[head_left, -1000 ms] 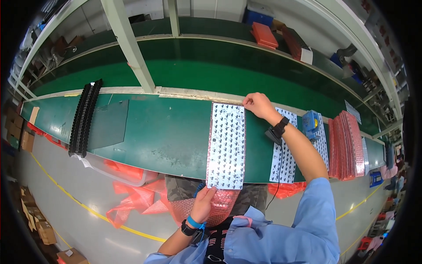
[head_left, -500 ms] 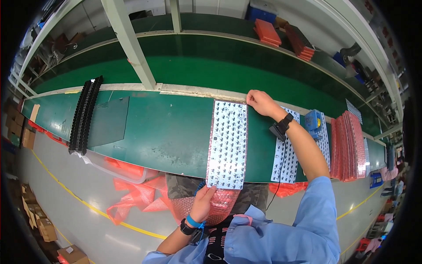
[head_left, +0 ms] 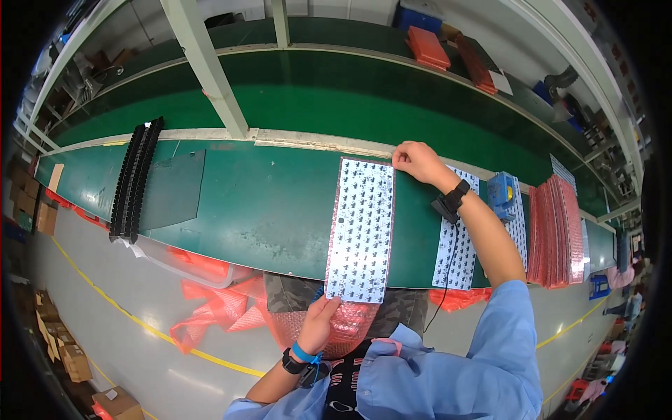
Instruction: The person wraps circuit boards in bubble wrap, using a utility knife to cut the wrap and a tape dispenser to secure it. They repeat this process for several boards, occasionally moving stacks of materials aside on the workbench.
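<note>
Long rectangular white circuit panel (head_left: 364, 227) dotted with small black parts, in glossy pink film, is lying lengthwise across the smooth green bench (head_left: 266, 203). Left hand (head_left: 323, 318) is pinching its near edge; right hand (head_left: 418, 161) is gripping its far corner, fingers curled.

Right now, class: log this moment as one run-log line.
left hand: holds near end of white dotted sheet | right hand: grips far corner | sheet: flat on green table | stack of pink sheets: at right
</note>
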Motion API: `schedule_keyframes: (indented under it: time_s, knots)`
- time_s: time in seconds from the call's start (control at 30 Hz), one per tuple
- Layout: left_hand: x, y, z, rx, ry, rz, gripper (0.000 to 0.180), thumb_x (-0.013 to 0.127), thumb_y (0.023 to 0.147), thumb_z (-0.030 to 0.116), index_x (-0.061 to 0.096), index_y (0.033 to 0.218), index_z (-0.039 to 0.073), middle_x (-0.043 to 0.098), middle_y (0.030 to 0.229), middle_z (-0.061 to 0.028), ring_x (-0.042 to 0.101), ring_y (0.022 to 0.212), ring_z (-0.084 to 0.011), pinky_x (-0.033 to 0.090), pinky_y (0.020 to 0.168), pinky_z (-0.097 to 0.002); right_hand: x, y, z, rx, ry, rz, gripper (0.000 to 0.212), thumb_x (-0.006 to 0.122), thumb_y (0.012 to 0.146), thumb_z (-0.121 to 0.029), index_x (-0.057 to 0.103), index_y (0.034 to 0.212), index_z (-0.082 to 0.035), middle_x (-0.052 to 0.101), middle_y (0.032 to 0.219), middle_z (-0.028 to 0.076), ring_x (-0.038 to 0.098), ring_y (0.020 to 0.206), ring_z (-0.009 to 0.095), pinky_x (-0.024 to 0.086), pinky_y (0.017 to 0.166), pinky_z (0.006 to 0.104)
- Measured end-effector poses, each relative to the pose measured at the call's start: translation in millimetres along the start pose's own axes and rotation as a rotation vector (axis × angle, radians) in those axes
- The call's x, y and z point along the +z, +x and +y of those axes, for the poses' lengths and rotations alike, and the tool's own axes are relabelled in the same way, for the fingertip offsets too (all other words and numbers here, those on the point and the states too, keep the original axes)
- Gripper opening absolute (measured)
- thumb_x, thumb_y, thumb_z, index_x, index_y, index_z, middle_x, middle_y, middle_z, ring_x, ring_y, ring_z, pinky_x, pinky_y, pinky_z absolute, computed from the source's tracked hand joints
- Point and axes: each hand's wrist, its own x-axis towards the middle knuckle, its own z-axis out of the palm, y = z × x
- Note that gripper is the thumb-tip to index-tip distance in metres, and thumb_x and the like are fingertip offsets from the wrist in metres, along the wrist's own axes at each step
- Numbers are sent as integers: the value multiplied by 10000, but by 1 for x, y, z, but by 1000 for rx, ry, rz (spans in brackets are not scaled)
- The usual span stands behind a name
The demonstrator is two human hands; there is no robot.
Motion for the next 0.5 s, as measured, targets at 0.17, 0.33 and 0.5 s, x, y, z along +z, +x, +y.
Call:
schedule_keyframes:
  time_s: [0.17, 0.33, 0.5]
  knots:
    - [1, 0, 1, 8, 16, 9, 359, 488, 1119, 124, 578, 1417, -54, 664, 1373, -89, 608, 1245, -152, 443, 1101, -317, 9, 1, 21, -149, -131, 14, 121, 627, 993, -116, 669, 927, -24, 696, 961, 114, 683, 799, 218, 560, 699, 359]
    - [-5, 2, -5, 0, -19, 9, 359, 493, 1118, 131, 586, 1411, -55, 668, 1371, -93, 611, 1242, -153, 443, 1099, -316, -7, -3, 10, 96, 455, -192, 207, 581, 1068, -179, 606, 924, -32, 684, 1052, 93, 680, 830, 173, 580, 706, 314]
    - [-6, 3, -6, 1, -8, 2, 382, 524, 1109, 134, 581, 1437, -53, 662, 1387, -72, 585, 1260, -132, 412, 1118, -288, -16, -14, -14, 272, 1105, -221, 217, 612, 1077, -231, 678, 1011, -35, 675, 1031, 51, 665, 834, 119, 588, 718, 273]
